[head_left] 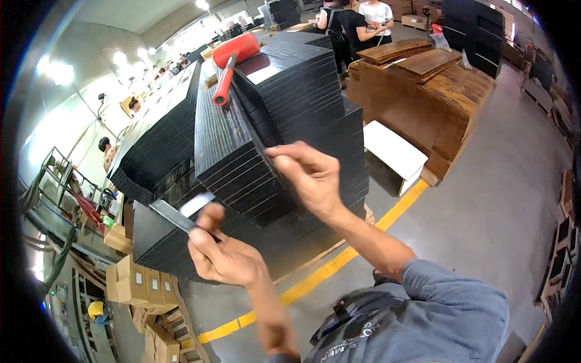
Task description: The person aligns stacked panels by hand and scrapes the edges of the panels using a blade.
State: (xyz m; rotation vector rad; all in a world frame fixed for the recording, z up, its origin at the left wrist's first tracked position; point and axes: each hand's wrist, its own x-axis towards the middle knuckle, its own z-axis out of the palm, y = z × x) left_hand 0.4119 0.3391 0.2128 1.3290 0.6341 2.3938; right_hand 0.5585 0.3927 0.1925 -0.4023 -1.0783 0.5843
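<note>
My left hand (pixel 227 257), in front of the black stack, pinches a flat grey metal-looking strip (pixel 172 215) between thumb and fingers. A blurred whitish piece (pixel 196 204) shows just beside the strip; whether it belongs to it I cannot tell. Higher and to the right, my right hand (pixel 311 175) has thumb and forefinger closed on the near end of a thin, long black strip (pixel 257 112), which slants away over the stacked black panels (pixel 227 136). On top of the stack lies a red mallet-like tool (pixel 236 51), its handle pointing toward me.
Brown wooden boards (pixel 423 85) are stacked to the right, with a white panel (pixel 393 148) in front. A yellow line (pixel 327 269) runs along the grey floor. Cardboard boxes (pixel 139 284) stand low on the left. Several people (pixel 357 27) are in the background.
</note>
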